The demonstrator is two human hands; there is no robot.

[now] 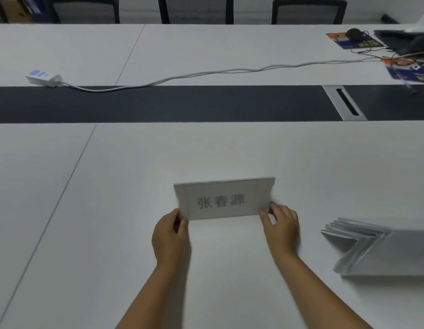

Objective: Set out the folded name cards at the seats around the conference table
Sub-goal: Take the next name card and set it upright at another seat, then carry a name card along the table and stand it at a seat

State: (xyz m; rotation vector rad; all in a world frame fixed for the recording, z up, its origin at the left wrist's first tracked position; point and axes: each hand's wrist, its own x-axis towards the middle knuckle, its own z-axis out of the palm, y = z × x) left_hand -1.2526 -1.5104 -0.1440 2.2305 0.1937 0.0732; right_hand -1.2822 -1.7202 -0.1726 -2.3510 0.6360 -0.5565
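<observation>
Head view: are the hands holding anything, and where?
White folded name card, pinched at its lower corners: left hand on the left, right hand on the right.

White table [111, 210] with a dark centre strip [158, 104] (navy-black); white name card [224, 199], grey lettering.
</observation>
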